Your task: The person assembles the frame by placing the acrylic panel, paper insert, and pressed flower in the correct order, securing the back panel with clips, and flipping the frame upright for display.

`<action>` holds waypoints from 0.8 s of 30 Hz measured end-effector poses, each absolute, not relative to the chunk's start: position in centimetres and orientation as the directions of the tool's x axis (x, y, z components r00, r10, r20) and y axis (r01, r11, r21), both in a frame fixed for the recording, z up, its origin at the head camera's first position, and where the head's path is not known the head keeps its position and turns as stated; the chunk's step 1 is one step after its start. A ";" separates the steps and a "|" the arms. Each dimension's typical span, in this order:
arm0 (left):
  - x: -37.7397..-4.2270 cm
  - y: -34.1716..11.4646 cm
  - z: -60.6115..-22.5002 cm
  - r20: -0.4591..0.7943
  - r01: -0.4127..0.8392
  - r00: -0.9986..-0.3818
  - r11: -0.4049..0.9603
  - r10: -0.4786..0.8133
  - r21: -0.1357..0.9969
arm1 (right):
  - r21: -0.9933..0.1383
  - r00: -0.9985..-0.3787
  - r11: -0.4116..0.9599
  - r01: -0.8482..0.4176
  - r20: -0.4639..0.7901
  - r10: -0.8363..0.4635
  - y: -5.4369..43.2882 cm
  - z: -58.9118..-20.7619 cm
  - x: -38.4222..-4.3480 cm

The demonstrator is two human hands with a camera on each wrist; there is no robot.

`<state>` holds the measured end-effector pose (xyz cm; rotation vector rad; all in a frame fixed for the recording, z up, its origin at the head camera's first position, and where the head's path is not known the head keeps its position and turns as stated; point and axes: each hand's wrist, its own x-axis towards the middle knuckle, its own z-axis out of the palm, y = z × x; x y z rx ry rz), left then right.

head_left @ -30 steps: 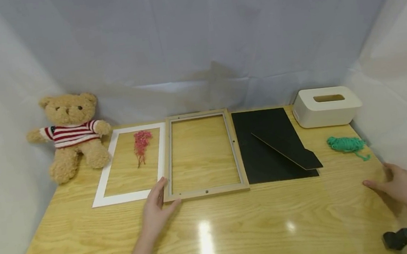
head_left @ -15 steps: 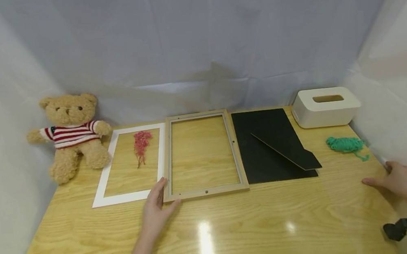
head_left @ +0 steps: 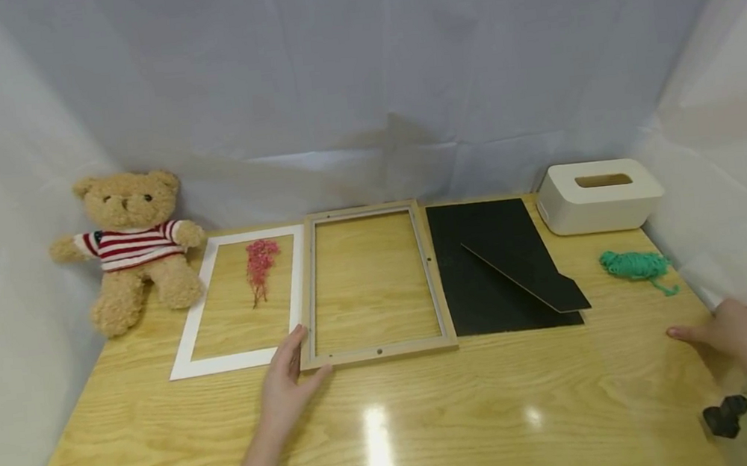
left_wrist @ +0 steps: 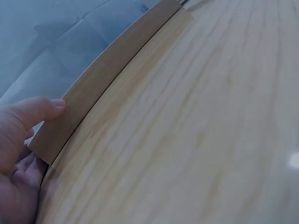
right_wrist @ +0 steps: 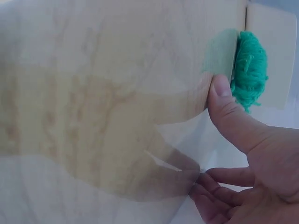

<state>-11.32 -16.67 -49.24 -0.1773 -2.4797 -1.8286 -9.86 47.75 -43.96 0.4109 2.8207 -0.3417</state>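
A wooden picture frame [head_left: 380,352] lies flat in the middle of the table, with its near left corner in my left hand [head_left: 284,392]. The left wrist view shows the thumb [left_wrist: 51,109] on the frame's outer edge. My right hand [head_left: 741,336] rests at the table's right edge, its thumb stretched inward. In the right wrist view its fingertips [right_wrist: 205,175] touch a glossy, mirroring surface. I cannot tell whether a clear sheet lies there. Beyond that thumb sits a hank of green yarn [head_left: 635,265].
Left of the frame lies a white mat [head_left: 233,361] with dried pink flowers [head_left: 260,266] inside its opening. A teddy bear [head_left: 135,248] sits back left. Right are a black backing board [head_left: 480,223] with raised stand [head_left: 540,282] and a white tissue box [head_left: 601,207].
My right hand has shifted slightly, its fingers drawing down while the thumb stays on the surface. The left hand and the objects have stayed put.
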 end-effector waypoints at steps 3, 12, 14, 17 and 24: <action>-11.3 -16.6 -49.2 0.118 0.130 -0.991 0.281 0.059 0.951 | -0.190 -0.903 0.918 0.349 -0.330 0.274 47.7 -43.7 -10.0; -11.3 -16.5 -49.0 0.114 0.123 -0.992 0.282 0.048 0.952 | -0.162 -0.915 0.920 0.356 -0.261 0.308 48.6 -44.6 -10.0; -11.3 -16.6 -49.0 0.103 0.112 -0.994 0.283 0.046 0.952 | -0.179 -0.919 0.913 0.367 -0.220 0.326 48.7 -44.8 -9.8; -11.3 -16.6 -49.0 0.100 0.109 -0.994 0.282 0.047 0.953 | -0.258 -0.910 0.875 0.409 -0.193 0.368 48.5 -44.6 -9.4; -11.4 -16.5 -49.3 0.121 0.130 -0.991 0.279 0.051 0.951 | -0.536 -0.919 0.750 0.387 -0.163 0.358 49.4 -43.9 -8.5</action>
